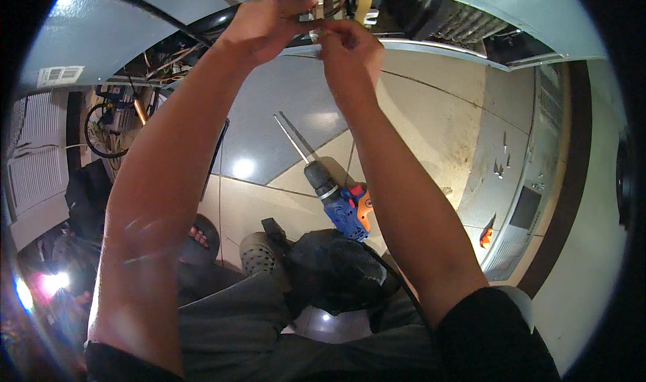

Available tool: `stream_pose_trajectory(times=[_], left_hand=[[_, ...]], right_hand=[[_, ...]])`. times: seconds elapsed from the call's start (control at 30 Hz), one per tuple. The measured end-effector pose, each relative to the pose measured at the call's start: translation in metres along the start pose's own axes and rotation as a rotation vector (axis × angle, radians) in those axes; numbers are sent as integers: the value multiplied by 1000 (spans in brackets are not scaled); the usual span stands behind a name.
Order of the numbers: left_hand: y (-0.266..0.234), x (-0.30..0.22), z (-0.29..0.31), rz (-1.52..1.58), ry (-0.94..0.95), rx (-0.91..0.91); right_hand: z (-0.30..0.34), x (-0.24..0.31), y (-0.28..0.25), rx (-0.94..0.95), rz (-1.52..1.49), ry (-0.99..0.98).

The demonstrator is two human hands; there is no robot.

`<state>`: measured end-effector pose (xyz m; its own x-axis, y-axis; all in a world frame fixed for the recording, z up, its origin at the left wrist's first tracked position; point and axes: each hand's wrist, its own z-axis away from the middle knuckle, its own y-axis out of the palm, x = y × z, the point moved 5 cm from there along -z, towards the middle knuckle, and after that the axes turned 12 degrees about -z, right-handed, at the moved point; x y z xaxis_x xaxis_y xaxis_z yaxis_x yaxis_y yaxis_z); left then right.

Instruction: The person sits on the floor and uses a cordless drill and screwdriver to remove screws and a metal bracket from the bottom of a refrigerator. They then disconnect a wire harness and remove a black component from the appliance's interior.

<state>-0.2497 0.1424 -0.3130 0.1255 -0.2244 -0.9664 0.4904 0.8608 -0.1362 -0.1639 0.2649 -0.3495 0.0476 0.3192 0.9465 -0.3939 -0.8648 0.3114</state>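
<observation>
Both arms reach far forward to the open base of a light-blue appliance [168, 5]. My left hand [266, 29] is closed, fingertips pinched at a small pale fitting [321, 2] in the opening. Just right of it, my right hand [353, 56] is closed too, thumb and forefinger pressed together near the same spot. The fingertips of the two hands almost meet; whatever lies between them is too small to name. A tan strip with a white bracket [365, 2] stands beside my right hand. Dark ribbed parts [464, 22] show farther right inside.
A blue-orange cordless drill [346, 210] with a long bit lies on the tiled floor between my arms. Below it sits a dark bag-like bundle [336, 268]. Small metal pieces [498, 169] and an orange-handled tool [486, 237] lie right. Another person's foot [198, 237] is at left.
</observation>
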Motion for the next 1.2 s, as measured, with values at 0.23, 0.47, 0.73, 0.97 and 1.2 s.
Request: stream_pose_trajectory(times=[0.23,0.47,0.73,0.97,1.2], left_hand=[[-4,18,-11,348,-96,137],[-10,9,-12,-238,237,-63],[8,-16,7,-1360,712,-327],[13,-6,-5,79,229,-252],[10,-1,-2,-116,41,-148]], right_hand=[[5,28,15,-102,424,-543],[-18,24,24,-141,785,-430],[-26,24,25,-92,868,-394],[-27,14,25,-54,836,-315],[-14,-11,19,72,820,-248]])
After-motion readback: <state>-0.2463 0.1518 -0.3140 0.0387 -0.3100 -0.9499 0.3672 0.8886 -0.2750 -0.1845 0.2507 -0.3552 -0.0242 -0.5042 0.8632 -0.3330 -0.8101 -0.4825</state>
